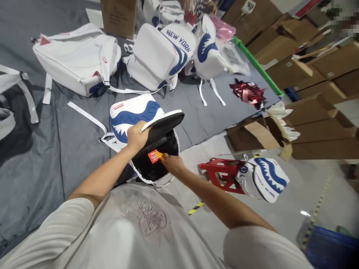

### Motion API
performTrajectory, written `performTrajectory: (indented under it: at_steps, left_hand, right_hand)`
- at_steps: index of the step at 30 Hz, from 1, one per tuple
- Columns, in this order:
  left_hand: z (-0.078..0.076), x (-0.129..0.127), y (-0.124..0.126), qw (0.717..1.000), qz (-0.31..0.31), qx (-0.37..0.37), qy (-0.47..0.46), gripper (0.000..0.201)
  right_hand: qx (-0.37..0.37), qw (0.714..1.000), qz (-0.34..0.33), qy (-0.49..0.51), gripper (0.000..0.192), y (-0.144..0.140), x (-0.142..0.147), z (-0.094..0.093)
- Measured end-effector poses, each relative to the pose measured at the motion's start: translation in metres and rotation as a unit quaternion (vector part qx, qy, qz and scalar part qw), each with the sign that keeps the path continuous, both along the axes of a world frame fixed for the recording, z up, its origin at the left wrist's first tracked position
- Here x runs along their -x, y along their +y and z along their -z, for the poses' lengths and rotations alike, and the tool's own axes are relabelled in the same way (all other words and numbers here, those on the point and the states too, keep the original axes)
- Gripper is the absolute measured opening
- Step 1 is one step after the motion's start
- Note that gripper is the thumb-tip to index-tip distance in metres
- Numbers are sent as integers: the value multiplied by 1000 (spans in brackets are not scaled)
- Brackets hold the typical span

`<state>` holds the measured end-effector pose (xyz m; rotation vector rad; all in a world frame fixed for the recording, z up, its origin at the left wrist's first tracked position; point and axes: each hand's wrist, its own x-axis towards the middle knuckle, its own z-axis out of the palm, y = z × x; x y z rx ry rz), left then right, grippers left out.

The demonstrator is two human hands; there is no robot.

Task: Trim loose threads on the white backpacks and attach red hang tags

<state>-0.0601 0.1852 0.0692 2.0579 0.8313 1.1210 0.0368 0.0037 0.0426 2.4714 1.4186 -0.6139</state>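
In front of my body a white backpack (146, 102) with a blue wavy, toothed pattern lies on the table with its top open. My left hand (137, 136) is closed on the edge of its raised top flap (166, 121), which shows a black underside. Inside, against the black lining (143, 166), is a small red-orange label (153, 156) with pale print. My right hand (172, 164) reaches into the opening, its fingers closed around a small yellow-orange tool (160, 155) whose tip touches or overlaps the label. The tool's kind cannot be made out.
Several white backpacks (153, 50) stand along the far side of the grey-covered table (84, 157). Red foil scraps (248, 92) lie near its right edge. On the floor to the right, another backpack (269, 179) rests against a red stool (221, 173). Cardboard boxes (319, 127) stand beyond.
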Motion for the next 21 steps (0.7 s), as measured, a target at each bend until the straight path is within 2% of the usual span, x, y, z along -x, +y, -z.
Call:
performTrajectory:
  at_steps: [2,4,8,10,13,15,18,21]
  left_hand:
    - [0,3,-4,1000,14,-7,8,22]
    - [4,10,-4,1000,9,-14,15,22]
    - [13,24,3,998,-47,-31,6,23]
    - [13,27,7,998,-50,-42,8,23]
    - [8,22,9,997,-33,-61,20,25]
    - [5,17,10,997,-14,-70,33,26]
    - [3,10,12,996,15,-73,43,24]
    - [1,6,14,997,16,-67,47,22]
  right_hand:
    - [-36,998,-43,38,33,21,12,29]
    - [-67,996,-40,53,35,37,16,53]
    - [-106,990,91,16,45,48,5,82]
    - [-118,983,138,9,51,48,2,90]
    - [-157,980,110,44,46,43,4,94]
    - [-165,978,123,47,44,39,2,92]
    - [-144,975,169,22,44,33,-5,80]
    - [-112,984,136,30,45,30,-16,61]
